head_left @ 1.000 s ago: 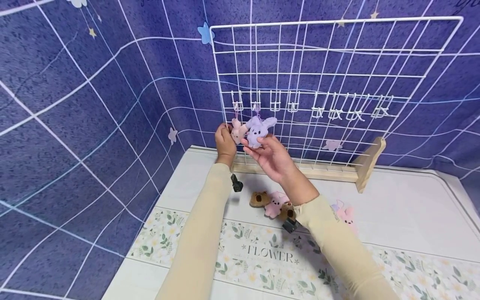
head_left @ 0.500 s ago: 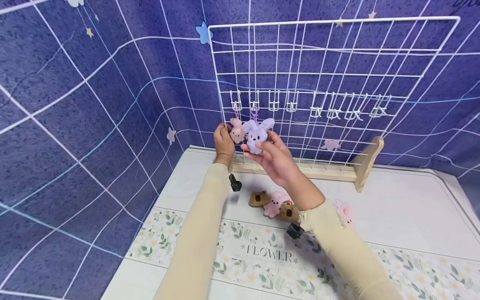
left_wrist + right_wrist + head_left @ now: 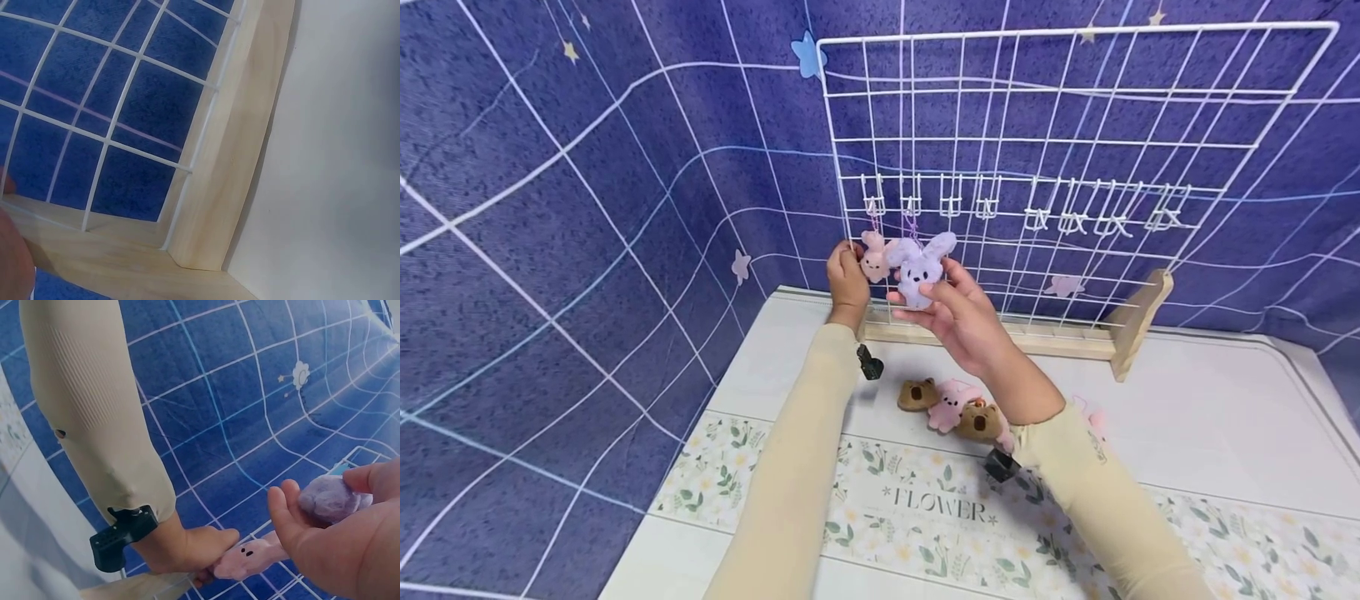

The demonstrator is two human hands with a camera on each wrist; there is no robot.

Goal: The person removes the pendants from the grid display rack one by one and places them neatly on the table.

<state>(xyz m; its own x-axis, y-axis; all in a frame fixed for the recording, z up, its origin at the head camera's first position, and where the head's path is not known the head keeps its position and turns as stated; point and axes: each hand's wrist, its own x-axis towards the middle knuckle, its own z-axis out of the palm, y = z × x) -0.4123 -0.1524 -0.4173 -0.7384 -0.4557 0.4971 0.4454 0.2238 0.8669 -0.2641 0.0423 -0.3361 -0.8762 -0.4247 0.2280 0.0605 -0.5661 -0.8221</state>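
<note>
In the head view, my right hand (image 3: 966, 321) pinches a lavender plush bunny keychain (image 3: 920, 271), thumb on its front and fingers behind. Its cord runs up to the second hook (image 3: 912, 206) from the left on the white wire grid rack (image 3: 1037, 143). A pink plush bunny (image 3: 874, 257) hangs from the leftmost hook (image 3: 875, 206), beside the lavender one. My left hand (image 3: 847, 282) grips the rack's left side, close to the pink bunny. In the left wrist view, part of that hand (image 3: 14, 259) shows by the wooden stand (image 3: 94, 253). The right wrist view shows the lavender bunny (image 3: 331, 499) between thumb and fingers.
More hooks (image 3: 1073, 222) line the rack to the right. Brown plush heads (image 3: 917, 395) and a pink plush (image 3: 951, 406) lie on the white table (image 3: 1225, 417) below. Another pink plush (image 3: 1097, 423) is mostly hidden behind my right sleeve.
My right hand has shifted slightly down and right with the lavender bunny, which now faces forward more squarely. The left hand keeps its hold on the rack.
</note>
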